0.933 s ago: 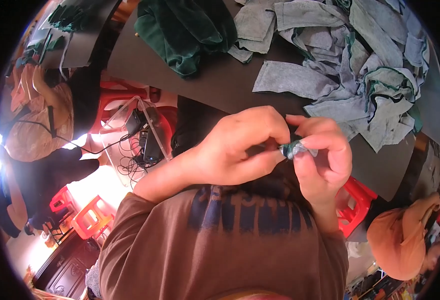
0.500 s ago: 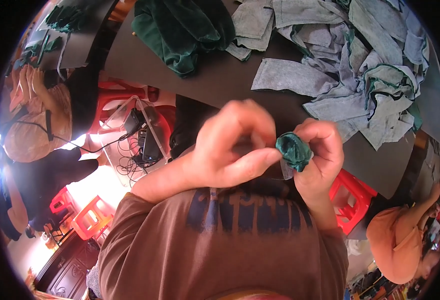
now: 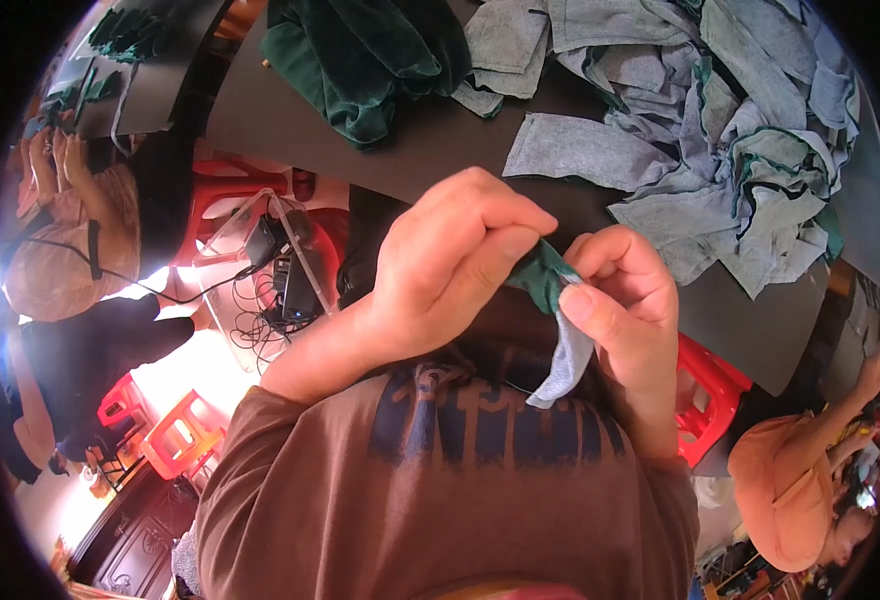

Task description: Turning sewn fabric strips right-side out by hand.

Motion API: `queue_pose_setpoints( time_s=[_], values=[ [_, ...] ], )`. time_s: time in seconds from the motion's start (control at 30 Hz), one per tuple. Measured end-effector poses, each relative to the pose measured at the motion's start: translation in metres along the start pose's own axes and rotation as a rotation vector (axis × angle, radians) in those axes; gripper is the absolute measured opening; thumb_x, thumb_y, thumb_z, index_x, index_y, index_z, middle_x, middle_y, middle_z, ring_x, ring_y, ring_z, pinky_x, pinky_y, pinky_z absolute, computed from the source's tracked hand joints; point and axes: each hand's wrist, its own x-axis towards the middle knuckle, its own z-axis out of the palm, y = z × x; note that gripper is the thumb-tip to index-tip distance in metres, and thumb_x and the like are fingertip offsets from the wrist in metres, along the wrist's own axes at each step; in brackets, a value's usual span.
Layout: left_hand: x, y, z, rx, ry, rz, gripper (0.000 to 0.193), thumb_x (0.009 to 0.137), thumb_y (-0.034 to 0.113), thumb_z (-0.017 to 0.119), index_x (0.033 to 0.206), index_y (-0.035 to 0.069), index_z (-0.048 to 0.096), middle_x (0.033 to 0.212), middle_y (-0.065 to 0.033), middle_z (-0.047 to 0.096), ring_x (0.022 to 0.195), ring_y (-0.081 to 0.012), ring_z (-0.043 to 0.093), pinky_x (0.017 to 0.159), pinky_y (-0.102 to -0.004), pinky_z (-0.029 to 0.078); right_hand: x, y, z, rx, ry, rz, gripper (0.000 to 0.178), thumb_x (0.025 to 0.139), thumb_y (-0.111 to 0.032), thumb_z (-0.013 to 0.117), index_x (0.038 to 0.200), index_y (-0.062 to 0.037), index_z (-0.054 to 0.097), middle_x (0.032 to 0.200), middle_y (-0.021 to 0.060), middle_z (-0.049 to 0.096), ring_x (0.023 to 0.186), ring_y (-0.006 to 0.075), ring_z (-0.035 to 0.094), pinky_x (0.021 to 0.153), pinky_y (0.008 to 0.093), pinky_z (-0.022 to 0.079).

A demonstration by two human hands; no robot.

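Between my hands is a small piece of green velvet fabric, with its pale grey backing hanging down below my right fingers. My left hand pinches the green end, its fingertips pressed together at the top. My right hand grips the piece by its other side, thumb pressed over the spot where green meets grey. Both hands are raised in front of my chest, short of the table edge. A thin dark line, perhaps a thread or needle, shows beside the grey tail; I cannot make out which.
On the dark table lie a bundle of green velvet and a heap of grey-backed fabric strips. A clear box of cables and red stools stand beside me. People work on both sides.
The green fabric was bunched into a rosette in my right hand; now it is drawn out between both hands, its grey tail hanging. My left fingers have closed on it.
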Motion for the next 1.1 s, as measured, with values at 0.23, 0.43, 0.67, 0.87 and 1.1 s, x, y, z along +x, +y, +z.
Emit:
queue_pose_setpoints(
  time_s=[0.23,0.43,0.67,0.87,1.1],
  values=[
    [-0.004,0.016,-0.007,-0.499,-0.081,-0.597,0.012,0.089,0.003,0.048,0.101,0.000,0.048,0.095,-0.0082,0.054,0.068,-0.0084,0.049,0.060,-0.0185,0.040,0.002,-0.006,-0.007,0.398,-0.160,-0.049,0.025,0.074,0.007,0.056,0.095,-0.0028,0.048,0.086,0.0054,0.051,0.074,0.0066,0.049,0.062,0.0166,0.038],
    [-0.006,0.000,-0.014,-0.416,-0.323,-0.217,0.027,0.073,-0.002,0.058,0.099,-0.001,0.052,0.091,-0.0111,0.054,0.079,-0.0175,0.052,0.070,-0.0263,0.041,0.006,-0.006,-0.011,-0.532,0.097,-0.555,0.025,0.072,0.008,0.059,0.093,-0.0037,0.054,0.084,0.0054,0.050,0.067,0.0093,0.045,0.059,0.0178,0.036],
    [0.000,-0.002,-0.004,-0.238,-0.331,0.029,0.029,0.065,-0.003,0.062,0.093,0.000,0.059,0.083,-0.0120,0.054,0.070,-0.0219,0.054,0.062,-0.0281,0.042,-0.004,-0.008,-0.008,-1.063,0.199,-0.804,0.022,0.072,0.005,0.063,0.091,-0.0051,0.059,0.088,0.0106,0.055,0.070,0.0176,0.052,0.060,0.0250,0.042],
    [-0.011,-0.004,0.006,-0.137,-0.193,0.194,0.029,0.064,-0.004,0.064,0.092,0.001,0.060,0.080,-0.0096,0.050,0.063,-0.0202,0.049,0.054,-0.0287,0.040,-0.006,0.012,0.000,-0.360,0.172,-0.597,0.025,0.076,0.006,0.059,0.100,0.0028,0.054,0.097,0.0135,0.057,0.081,0.0168,0.055,0.072,0.0239,0.043],
    [-0.010,-0.006,0.005,-0.025,-0.188,0.240,0.033,0.061,0.001,0.066,0.094,0.005,0.061,0.082,-0.0073,0.053,0.064,-0.0226,0.052,0.055,-0.0320,0.042,-0.004,0.006,0.007,-0.270,0.136,-0.504,0.030,0.078,0.008,0.060,0.106,0.0044,0.052,0.098,0.0130,0.057,0.086,0.0160,0.055,0.080,0.0251,0.043]
  ],
)
